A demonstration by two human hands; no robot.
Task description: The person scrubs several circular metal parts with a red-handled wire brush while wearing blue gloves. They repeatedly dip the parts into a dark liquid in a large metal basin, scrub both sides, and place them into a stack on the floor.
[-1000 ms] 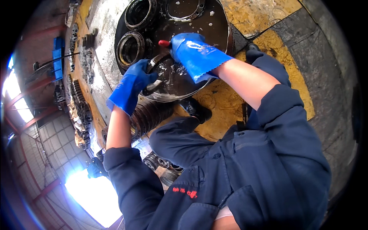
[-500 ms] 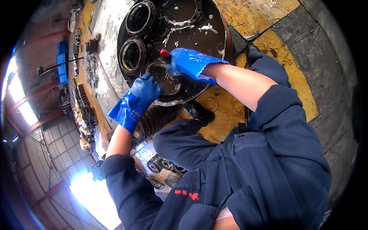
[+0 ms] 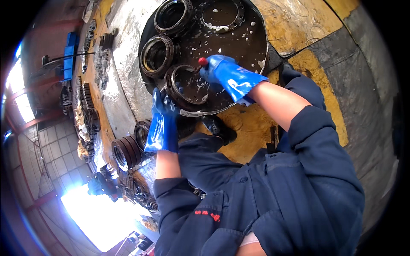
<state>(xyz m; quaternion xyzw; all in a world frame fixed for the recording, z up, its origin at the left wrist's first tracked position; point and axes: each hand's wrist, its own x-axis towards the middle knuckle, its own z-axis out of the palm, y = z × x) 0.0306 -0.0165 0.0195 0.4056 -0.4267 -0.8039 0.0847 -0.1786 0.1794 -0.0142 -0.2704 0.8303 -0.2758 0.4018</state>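
Both of my hands wear blue rubber gloves. My left hand (image 3: 164, 117) is closed on the near-left rim of a dark metal ring (image 3: 174, 85) in a round pan of dark liquid (image 3: 230, 47). The ring is tilted, partly out of the liquid. My right hand (image 3: 216, 71) is closed round a tool with a red handle end (image 3: 203, 62), above the ring's right side. The tool's working end is hidden by the glove. Two more flanged rings, the nearer one (image 3: 157, 55) and the farther one (image 3: 173, 17), stand along the pan's left side.
Another ring (image 3: 222, 16) lies mostly sunk at the pan's far side. Stacked dark rings (image 3: 126, 152) stand on the floor left of my leg. Rows of metal parts (image 3: 87, 113) lie farther left. Yellow, stained boards (image 3: 294, 25) cover the floor to the right.
The near ring has come up higher out of the liquid, with my left hand at its rim. My right hand still holds the red-ended tool. The whole view has shifted slightly.
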